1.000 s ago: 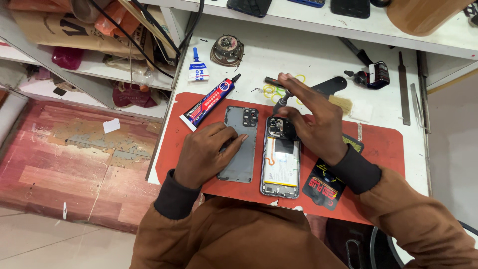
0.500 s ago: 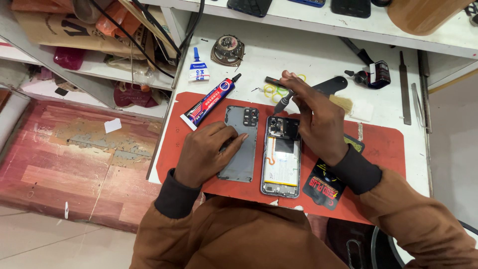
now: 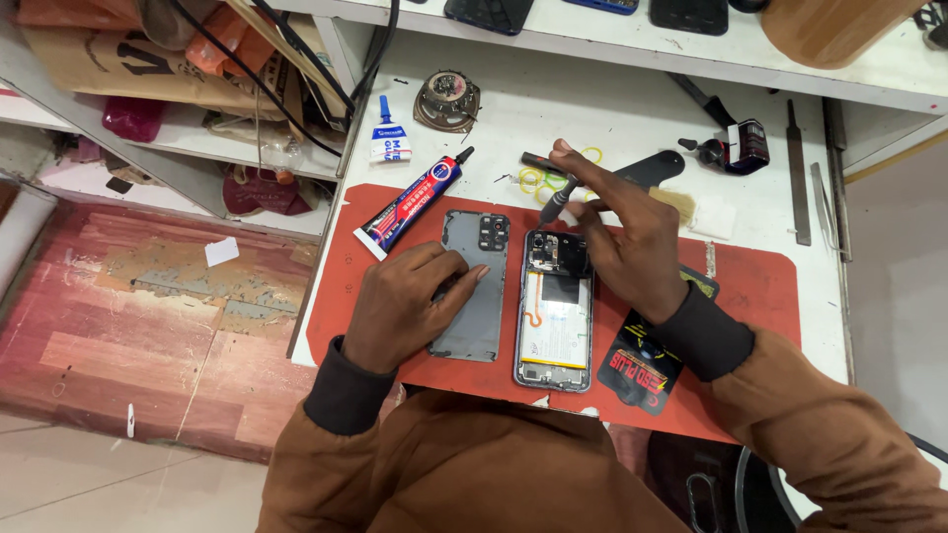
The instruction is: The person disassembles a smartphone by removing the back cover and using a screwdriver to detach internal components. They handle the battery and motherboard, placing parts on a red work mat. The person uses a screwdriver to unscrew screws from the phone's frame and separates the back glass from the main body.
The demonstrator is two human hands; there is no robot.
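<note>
Two hands at work over the red mat [image 3: 750, 286]. Left hand [image 3: 405, 306] lies flat, fingers loosely spread, on the detached grey back cover [image 3: 474, 286]; grips nothing. Just beside it, right: opened phone [image 3: 555, 311], long axis running away from the person, camera end far. Right hand [image 3: 632, 247] pinches a dark screwdriver [image 3: 555, 202], tip down at the phone's top. Judgement: keep driver upright, press lightly, steady the phone against sliding.

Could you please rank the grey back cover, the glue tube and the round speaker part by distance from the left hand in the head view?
1. Grey back cover: under the left hand.
2. Glue tube: just beyond, upper left.
3. Round speaker part: farthest, at the bench's back.
</note>
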